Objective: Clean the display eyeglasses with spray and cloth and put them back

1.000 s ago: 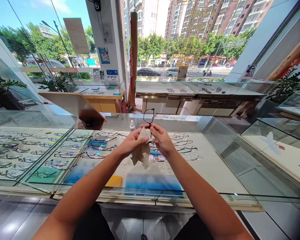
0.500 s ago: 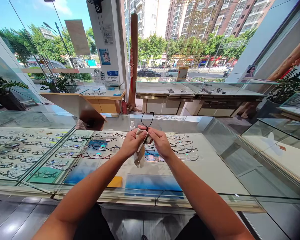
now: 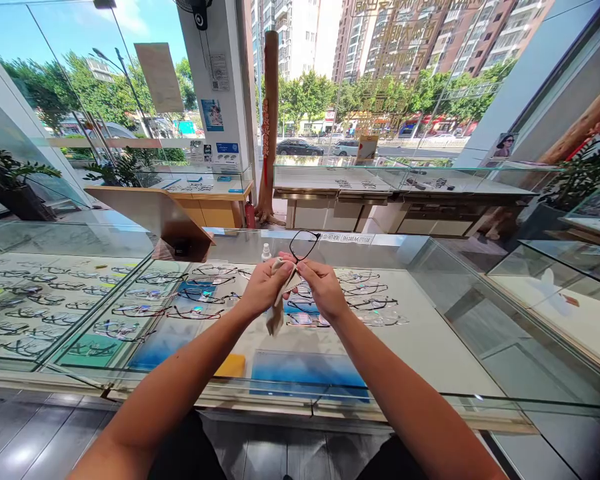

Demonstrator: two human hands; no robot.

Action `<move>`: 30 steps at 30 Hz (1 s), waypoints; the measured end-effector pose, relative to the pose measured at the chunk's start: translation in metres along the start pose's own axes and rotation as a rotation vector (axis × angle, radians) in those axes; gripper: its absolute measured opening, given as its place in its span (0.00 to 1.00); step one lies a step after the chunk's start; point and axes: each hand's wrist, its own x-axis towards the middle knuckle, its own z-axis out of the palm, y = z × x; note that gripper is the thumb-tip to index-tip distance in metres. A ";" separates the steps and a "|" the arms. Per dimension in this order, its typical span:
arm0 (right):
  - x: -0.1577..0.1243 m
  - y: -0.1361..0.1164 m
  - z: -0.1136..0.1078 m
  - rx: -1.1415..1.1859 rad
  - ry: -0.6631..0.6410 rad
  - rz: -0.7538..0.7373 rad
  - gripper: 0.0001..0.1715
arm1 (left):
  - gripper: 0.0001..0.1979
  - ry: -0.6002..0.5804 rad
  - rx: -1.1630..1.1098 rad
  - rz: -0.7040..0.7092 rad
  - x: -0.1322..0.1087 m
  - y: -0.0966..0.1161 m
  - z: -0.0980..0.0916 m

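Above the glass display counter, my two hands are close together on a pair of black-framed eyeglasses (image 3: 304, 247). One lens rim sticks up beyond the fingers, and the lower part is hidden by the hands and cloth. My left hand (image 3: 266, 287) is closed on a pale cleaning cloth (image 3: 276, 317), pinching it at the eyeglasses, and the loose end hangs below. With thumb and fingers together, my right hand (image 3: 324, 288) grips the frame from the other side. A small white spray bottle (image 3: 266, 253) stands just beyond my left hand.
Rows of eyeglasses (image 3: 195, 312) lie in the glass-topped counter (image 3: 430, 353) under my arms. Blue sheets (image 3: 307, 370) and a yellow item (image 3: 231, 365) are near its front edge. A wooden-backed stand (image 3: 155, 213) rises at the left, and a further showcase (image 3: 340, 177) lines the window.
The eyeglasses have tilted to the right, their raised rim turning in the fingers. My hands stay together, with the cloth still in my left hand. The view has shifted slightly.
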 end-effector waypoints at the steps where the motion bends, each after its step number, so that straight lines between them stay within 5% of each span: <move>1: 0.000 -0.001 0.000 0.008 0.006 0.012 0.23 | 0.34 -0.011 0.003 0.002 0.000 0.000 0.000; 11: -0.001 -0.010 -0.002 0.125 0.056 0.115 0.26 | 0.29 -0.312 -0.030 -0.094 -0.005 0.015 -0.017; 16: -0.003 -0.012 -0.001 0.118 0.058 0.107 0.24 | 0.37 -0.260 0.010 -0.072 -0.007 0.011 -0.010; 24: -0.006 -0.008 0.001 0.082 0.038 0.065 0.23 | 0.31 -0.091 0.022 0.064 -0.007 0.003 0.006; 30: -0.006 -0.012 0.000 0.093 0.041 0.079 0.23 | 0.31 -0.184 -0.006 0.077 -0.004 0.008 0.001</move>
